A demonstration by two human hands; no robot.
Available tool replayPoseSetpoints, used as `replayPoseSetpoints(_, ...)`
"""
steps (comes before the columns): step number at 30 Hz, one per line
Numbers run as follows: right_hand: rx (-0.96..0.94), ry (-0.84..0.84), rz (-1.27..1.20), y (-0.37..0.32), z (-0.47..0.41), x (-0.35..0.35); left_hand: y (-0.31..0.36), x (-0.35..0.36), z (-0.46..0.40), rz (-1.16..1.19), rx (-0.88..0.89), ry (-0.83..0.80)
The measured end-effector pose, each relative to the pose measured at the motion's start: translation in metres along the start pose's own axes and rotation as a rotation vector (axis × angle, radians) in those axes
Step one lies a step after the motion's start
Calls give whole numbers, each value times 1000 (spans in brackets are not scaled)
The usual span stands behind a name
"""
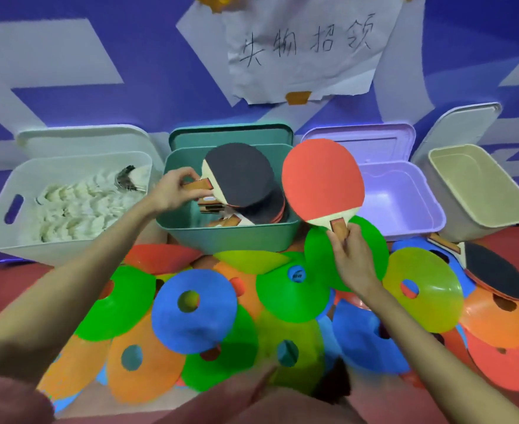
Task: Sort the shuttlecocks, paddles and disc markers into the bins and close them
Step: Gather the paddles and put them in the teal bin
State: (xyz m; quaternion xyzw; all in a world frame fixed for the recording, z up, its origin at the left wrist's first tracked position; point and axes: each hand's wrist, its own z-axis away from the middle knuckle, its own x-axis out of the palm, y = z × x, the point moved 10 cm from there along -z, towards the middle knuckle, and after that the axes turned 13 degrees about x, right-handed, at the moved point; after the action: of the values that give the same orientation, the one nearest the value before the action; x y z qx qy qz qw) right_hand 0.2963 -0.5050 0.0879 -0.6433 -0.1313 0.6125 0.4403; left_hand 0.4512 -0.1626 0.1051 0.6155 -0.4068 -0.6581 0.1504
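Note:
My left hand [174, 191] pinches the handle of a black-faced paddle [240, 174] over the teal bin [227, 237], which holds several more paddles. My right hand [351, 258] grips the handle of a red-faced paddle [322, 182], held upright in front of the teal and purple bins. The white bin [4, 218] at the left is full of shuttlecocks [80, 206]. The purple bin [405, 191] is empty. A heap of coloured disc markers [194, 310] covers the red floor in front of the bins. Another black paddle [494, 270] lies on the markers at the right.
A beige bin [481, 191] stands empty at the far right. Each bin's lid leans behind it against the blue and white wall. A taped paper sign [307, 47] with handwriting hangs above. My knees show at the bottom edge.

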Motion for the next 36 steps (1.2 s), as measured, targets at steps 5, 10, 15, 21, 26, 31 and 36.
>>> replayPoseSetpoints(5, 32, -19, 72, -19, -9, 16, -29, 45, -37, -19, 33, -249)
replayPoseSetpoints(10, 29, -62, 94, -39, -11, 33, -42, 66, -64, -27, 13, -396)
replayPoseSetpoints(15, 140, -157, 38, -63, -18, 63, -62, 65, -75, -202, -40, -432)
replayPoseSetpoints(21, 402, -340, -327, -99, -13, 109, -69, 62, -62, -354, -25, -483)
replayPoseSetpoints(26, 574, -406, -484, -116, -12, 141, -78, 55, -48, -383, -39, -522)
replayPoseSetpoints(31, 662, -330, -521, -120, -19, 170, -76, 40, -43, -365, -42, -464)
replayPoseSetpoints(36, 714, -266, -461, -118, -26, 187, -62, 16, -42, -391, 8, -318)
